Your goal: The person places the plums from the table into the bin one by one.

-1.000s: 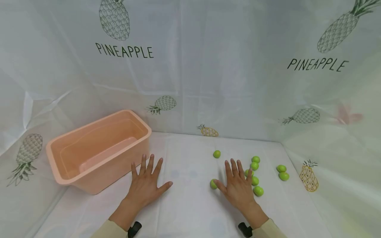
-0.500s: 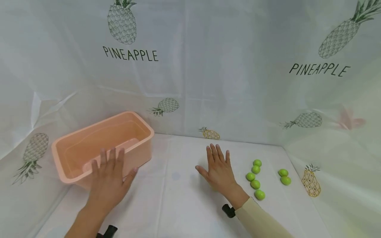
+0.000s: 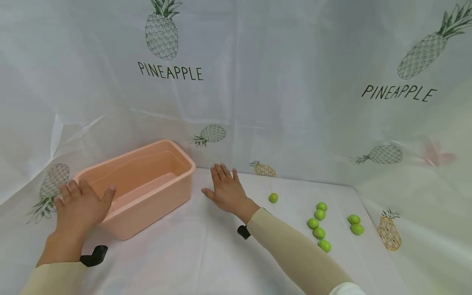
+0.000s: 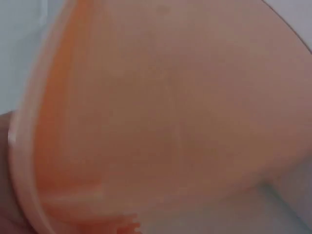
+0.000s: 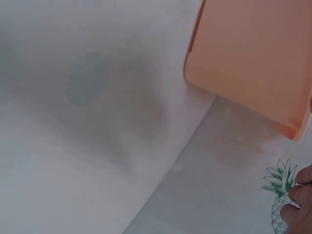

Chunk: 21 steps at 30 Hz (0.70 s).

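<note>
A peach-coloured plastic bin (image 3: 158,209) stands at the left of the table, its hollow side up. My left hand (image 3: 79,209) is at its left end, fingers spread and overlapping the rim. The left wrist view is filled by the bin's wall (image 4: 161,122), with part of the hand (image 4: 6,180) at the left edge. Just off the bin's right end is my right hand (image 3: 228,190), fingers straight and thumb out, holding nothing. In the right wrist view its fingertips (image 5: 298,195) show beside the bin's end (image 5: 248,63).
A small round green fruit (image 3: 273,198) lies beyond my right forearm. Several more green fruits (image 3: 319,233) form a loose line to the right, and a pair (image 3: 357,229) lies farther right. A white pineapple-print sheet (image 3: 273,98) rises behind the table.
Both hands have moved left: the left one from beside the bin's front to its left end, the right one from among the green fruits to near the bin's right end.
</note>
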Motion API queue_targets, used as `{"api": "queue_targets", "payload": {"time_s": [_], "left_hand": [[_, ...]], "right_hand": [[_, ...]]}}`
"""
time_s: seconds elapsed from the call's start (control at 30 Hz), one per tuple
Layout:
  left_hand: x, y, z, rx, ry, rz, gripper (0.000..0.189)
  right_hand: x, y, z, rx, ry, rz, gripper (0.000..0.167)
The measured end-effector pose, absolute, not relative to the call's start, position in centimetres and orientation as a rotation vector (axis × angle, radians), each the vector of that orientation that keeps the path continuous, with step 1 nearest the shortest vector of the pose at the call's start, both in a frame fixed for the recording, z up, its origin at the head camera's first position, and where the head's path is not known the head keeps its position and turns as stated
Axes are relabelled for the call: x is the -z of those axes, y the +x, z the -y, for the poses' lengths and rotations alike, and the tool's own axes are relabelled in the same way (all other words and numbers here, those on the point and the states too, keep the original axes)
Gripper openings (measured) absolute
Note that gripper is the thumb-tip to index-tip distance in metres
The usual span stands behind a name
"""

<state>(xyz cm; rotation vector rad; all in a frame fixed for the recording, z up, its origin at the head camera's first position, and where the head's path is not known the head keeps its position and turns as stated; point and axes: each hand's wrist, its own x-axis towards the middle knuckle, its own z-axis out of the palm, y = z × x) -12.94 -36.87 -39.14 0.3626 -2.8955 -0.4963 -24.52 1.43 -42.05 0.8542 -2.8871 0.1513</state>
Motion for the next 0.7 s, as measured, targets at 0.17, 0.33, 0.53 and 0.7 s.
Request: {"api": "queue_targets", "payload": {"time_s": [0.17,0.33,0.53,0.7], "left_hand": [[39.8,-13.5,37.6,0.554,0.351,2.993,0.121],[39.9,-13.7,37.6,0.510,0.292,3.055,0.127],[39.6,-13.7,36.8,0.483,0.164,3.111,0.125],[39.5,-14.1,35.6,0.507,0.059,3.139,0.123]], "right_hand": [[41.1,-25.0,0.0,-0.140,0.876,2.894,0.084],[40.2,-24.9,0.0,-0.117,0.859,2.909,0.084],[39.8,-24.8,-1.1,-0.199,0.851,2.897,0.084],[39.4,-24.9,-2.8,-0.263,0.807,2.885,0.083]]}}
